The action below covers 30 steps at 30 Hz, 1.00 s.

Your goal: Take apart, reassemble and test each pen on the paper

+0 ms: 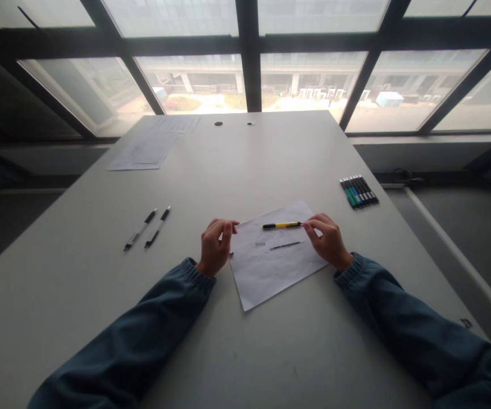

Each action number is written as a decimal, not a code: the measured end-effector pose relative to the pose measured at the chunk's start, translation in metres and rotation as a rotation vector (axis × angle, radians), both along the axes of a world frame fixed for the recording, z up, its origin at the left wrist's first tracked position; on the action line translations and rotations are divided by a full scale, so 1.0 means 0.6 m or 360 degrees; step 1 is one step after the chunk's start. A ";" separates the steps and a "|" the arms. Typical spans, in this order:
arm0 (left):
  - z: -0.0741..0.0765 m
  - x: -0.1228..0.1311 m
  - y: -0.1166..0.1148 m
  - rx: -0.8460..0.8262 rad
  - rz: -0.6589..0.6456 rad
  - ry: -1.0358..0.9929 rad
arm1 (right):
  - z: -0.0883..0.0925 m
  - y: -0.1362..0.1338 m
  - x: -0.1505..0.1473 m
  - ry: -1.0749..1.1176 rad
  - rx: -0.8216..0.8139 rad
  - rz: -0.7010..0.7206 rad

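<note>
A sheet of paper (266, 284) with faint marks on it lies on the table between my hands. My right hand (327, 238) pinches the right end of a yellow and black pen (282, 225) over the sheet. Below that pen, a thin pen refill (286, 245) and a small greyish piece (260, 244) rest on the paper. At the sheet's left edge is my left hand (216, 247), its fingers curled closed; whatever may be in them is hidden. Just beside its lower side shows a tiny dark bit (231, 254).
Two black and white pens (146, 229) lie to the left on the white table (245, 176). Toward the right edge sits a row of several pens (359, 192). Papers (143, 149) lie at the far left, and two round holes pierce the table's far end by the windows.
</note>
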<state>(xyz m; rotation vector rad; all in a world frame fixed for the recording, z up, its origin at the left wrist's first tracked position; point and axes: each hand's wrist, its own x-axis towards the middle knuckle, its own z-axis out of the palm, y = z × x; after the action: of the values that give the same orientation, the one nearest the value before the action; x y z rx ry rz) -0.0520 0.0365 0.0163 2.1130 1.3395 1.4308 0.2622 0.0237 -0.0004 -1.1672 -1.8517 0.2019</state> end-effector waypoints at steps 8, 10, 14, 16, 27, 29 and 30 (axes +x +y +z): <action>0.000 0.007 -0.009 0.0120 -0.0189 0.0474 | -0.001 -0.001 -0.001 -0.0008 -0.0004 0.0029; -0.001 0.012 -0.014 0.0153 -0.0229 0.0671 | 0.000 -0.002 -0.001 -0.0013 -0.0013 0.0046; -0.007 0.022 -0.022 0.0129 -0.0300 0.0943 | 0.001 -0.004 -0.003 0.0002 -0.0004 0.0078; -0.010 0.024 -0.022 0.0099 -0.0320 0.1001 | 0.000 -0.004 -0.005 -0.0006 -0.0005 0.0115; -0.017 0.023 -0.016 -0.0023 -0.0356 0.1091 | -0.017 -0.006 -0.004 -0.0455 -0.0133 0.0238; -0.017 0.023 -0.016 -0.0022 -0.0353 0.1092 | -0.017 -0.006 -0.004 -0.0487 -0.0145 0.0228; -0.017 0.023 -0.016 -0.0021 -0.0350 0.1092 | -0.017 -0.006 -0.004 -0.0495 -0.0149 0.0231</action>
<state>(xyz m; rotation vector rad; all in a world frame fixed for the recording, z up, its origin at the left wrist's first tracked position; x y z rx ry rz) -0.0381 0.0269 0.0059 2.7676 1.2362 0.6182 0.2599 0.0200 -0.0108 -1.1797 -2.2241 0.1986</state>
